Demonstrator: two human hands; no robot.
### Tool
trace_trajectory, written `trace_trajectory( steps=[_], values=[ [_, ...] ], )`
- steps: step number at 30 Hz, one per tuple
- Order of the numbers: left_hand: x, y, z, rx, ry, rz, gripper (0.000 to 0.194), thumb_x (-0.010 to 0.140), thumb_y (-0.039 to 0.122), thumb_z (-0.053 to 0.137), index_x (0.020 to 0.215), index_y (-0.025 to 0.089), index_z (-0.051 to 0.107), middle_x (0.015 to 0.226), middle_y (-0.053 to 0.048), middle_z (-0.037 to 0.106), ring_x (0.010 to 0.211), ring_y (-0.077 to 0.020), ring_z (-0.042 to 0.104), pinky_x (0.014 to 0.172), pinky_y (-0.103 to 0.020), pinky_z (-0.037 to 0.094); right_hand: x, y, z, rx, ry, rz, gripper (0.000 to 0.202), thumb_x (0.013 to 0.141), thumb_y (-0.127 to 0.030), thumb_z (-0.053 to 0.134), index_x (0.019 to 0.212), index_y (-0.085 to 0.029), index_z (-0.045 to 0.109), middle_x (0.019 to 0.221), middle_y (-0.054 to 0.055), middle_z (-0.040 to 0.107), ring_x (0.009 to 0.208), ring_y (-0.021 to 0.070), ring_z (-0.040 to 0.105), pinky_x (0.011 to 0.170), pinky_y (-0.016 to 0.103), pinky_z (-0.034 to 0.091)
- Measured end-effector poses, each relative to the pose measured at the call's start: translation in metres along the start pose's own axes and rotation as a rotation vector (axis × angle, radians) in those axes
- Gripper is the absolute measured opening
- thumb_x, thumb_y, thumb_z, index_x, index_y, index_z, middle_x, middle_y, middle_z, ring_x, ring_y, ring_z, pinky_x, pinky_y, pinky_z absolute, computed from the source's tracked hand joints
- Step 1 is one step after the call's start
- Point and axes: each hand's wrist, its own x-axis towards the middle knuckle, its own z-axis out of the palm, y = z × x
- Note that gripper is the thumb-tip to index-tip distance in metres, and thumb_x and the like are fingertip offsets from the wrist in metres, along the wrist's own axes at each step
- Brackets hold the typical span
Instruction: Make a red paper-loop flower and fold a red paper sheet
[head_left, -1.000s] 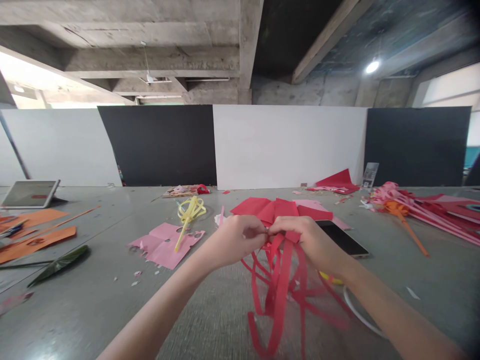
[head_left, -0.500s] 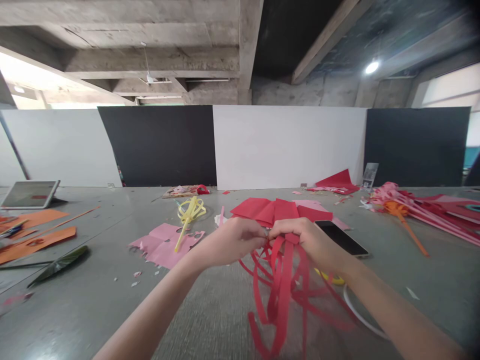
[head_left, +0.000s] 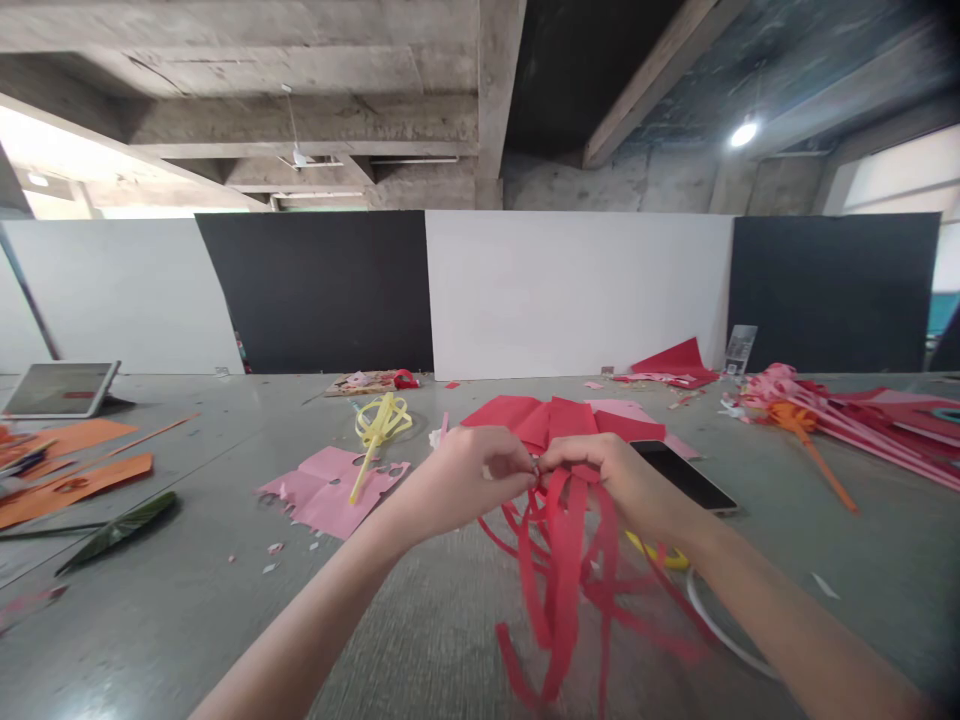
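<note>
A bundle of long red paper strips (head_left: 564, 560) hangs from my right hand (head_left: 600, 470), whose fingers are closed on its gathered top. My left hand (head_left: 480, 470) meets it there, thumb and fingertips pinched together at the edge of the bundle. Whatever lies between the left fingertips is too small to make out. The strips curl down over the grey table, some blurred by motion. Just beyond both hands lie folded red paper sheets (head_left: 517, 418). Close by my right wrist is a black-screened phone (head_left: 684, 478), and a yellow-handled tool (head_left: 664, 552) shows partly under the forearm.
Left of my hands, a yellow paper-strip flower (head_left: 383, 425) rests on cut pink paper (head_left: 322, 490). Orange sheets (head_left: 82, 490), a green leaf-shaped piece (head_left: 124, 530) and a tablet (head_left: 64, 388) are farther left. An orange paper flower (head_left: 796, 422) and pink strips (head_left: 855, 425) lie right.
My left hand has shifted slightly, its pinched fingertips staying beside the right ones. The hanging red strips have swung a little. Other things on the table look unmoved.
</note>
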Motion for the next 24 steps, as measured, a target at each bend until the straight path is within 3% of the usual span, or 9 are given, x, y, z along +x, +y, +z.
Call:
trace_trajectory(
  steps=[7, 12, 20, 24],
  values=[
    [0.0, 0.004, 0.005, 0.066, 0.167, 0.105, 0.019, 0.077, 0.011, 0.054, 0.082, 0.022, 0.069, 0.075, 0.001, 0.063, 0.065, -0.0102, 0.055, 0.061, -0.021, 0.043, 0.001, 0.006, 0.0, 0.069, 0.024, 0.014, 0.027, 0.073, -0.007, 0.046, 0.089, -0.018, 0.065, 0.078, 0.002, 0.061, 0.07, 0.0165, 0.055, 0.061, 0.028, 0.043],
    [-0.001, 0.003, 0.003, 0.086, 0.156, 0.123, 0.025, 0.077, 0.005, 0.053, 0.085, 0.022, 0.069, 0.077, 0.002, 0.064, 0.064, -0.0087, 0.055, 0.06, -0.019, 0.042, 0.001, 0.007, 0.0, 0.071, 0.01, 0.028, 0.027, 0.072, -0.006, 0.045, 0.087, -0.018, 0.064, 0.076, 0.002, 0.061, 0.068, 0.0158, 0.054, 0.059, 0.027, 0.041],
    [-0.002, 0.001, 0.0, 0.123, 0.107, 0.203, 0.025, 0.082, 0.008, 0.048, 0.092, 0.021, 0.067, 0.082, 0.001, 0.063, 0.069, -0.0097, 0.055, 0.064, -0.022, 0.043, 0.001, 0.008, -0.002, 0.199, -0.026, 0.027, 0.021, 0.07, -0.007, 0.046, 0.08, -0.017, 0.061, 0.071, -0.001, 0.057, 0.061, 0.0124, 0.051, 0.057, 0.025, 0.039],
    [0.0, 0.0, 0.001, 0.137, 0.137, 0.244, 0.021, 0.083, 0.012, 0.05, 0.093, 0.021, 0.066, 0.083, -0.001, 0.063, 0.072, -0.0114, 0.056, 0.066, -0.024, 0.044, 0.002, 0.012, -0.002, 0.259, -0.041, 0.024, 0.024, 0.07, -0.007, 0.046, 0.085, -0.018, 0.062, 0.07, -0.001, 0.054, 0.063, 0.0126, 0.051, 0.058, 0.025, 0.04]
  ],
)
